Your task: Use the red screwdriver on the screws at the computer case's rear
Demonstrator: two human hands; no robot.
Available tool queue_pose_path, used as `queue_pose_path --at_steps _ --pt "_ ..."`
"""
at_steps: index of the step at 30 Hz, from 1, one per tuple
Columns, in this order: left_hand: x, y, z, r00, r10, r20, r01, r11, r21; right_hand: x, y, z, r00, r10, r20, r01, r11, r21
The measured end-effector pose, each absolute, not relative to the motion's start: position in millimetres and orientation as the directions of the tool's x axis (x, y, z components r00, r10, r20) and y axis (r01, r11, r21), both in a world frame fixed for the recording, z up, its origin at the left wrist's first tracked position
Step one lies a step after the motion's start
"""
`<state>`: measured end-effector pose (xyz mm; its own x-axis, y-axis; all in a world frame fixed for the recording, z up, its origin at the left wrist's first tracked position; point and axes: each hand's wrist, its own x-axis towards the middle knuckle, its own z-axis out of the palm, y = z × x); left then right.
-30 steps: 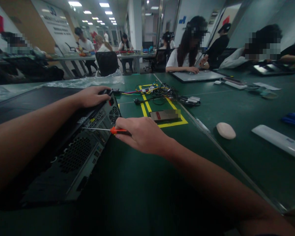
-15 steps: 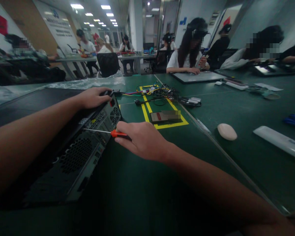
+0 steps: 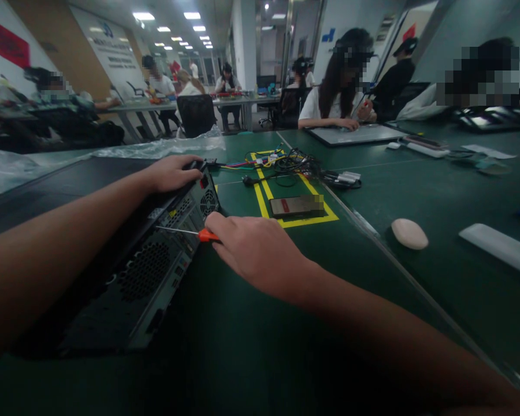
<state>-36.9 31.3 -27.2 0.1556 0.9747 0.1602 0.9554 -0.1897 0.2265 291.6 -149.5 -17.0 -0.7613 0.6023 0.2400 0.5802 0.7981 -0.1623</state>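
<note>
A black computer case (image 3: 108,179) lies on the green table at the left, its back panel with vents and ports facing right. My left hand (image 3: 173,173) rests on top of it near the far back corner, fingers laid out and thumb apart. In my right hand (image 3: 260,248) is a screwdriver (image 3: 207,236) with an orange and dark handle, the fingers closed round it. Its thin metal shaft points left, and the tip is at the back panel's upper edge. Whether a screw sits under the tip is too small to tell.
Beyond my right hand, a phone (image 3: 290,205) lies inside yellow tape (image 3: 312,222), with bundled cables (image 3: 299,164) behind it. A pale rounded object (image 3: 409,233) and a white bar (image 3: 498,248) are at the right. Clear plastic (image 3: 169,143) lies behind the case. Several people work nearby.
The whole view has shifted slightly, so things appear a little further right. My left hand stays on the case; the screwdriver tip remains at the same edge, with my right hand slightly turned.
</note>
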Motion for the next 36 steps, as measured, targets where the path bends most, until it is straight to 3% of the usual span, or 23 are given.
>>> queue_pose_path --at_steps 8,17,21,36 --pt "-27.2 22.7 -20.0 0.154 0.979 0.129 0.962 -0.179 0.208 292.7 -153.8 -12.4 -0.740 0.609 0.287 0.602 0.789 -0.122" --pt "-24.9 22.1 -21.5 0.144 0.980 0.140 0.960 -0.173 0.219 288.2 -146.6 -18.2 -0.659 0.698 0.280 0.663 0.715 -0.222" --pt "-26.1 22.9 -20.6 0.139 0.981 0.133 0.963 -0.166 0.214 291.3 -142.1 -22.0 -0.687 0.665 0.291 0.609 0.747 -0.267" --pt "-26.1 23.0 -18.1 0.156 0.981 0.116 0.967 -0.175 0.186 291.9 -138.3 -21.4 -0.717 0.672 0.185 0.646 0.740 -0.188"
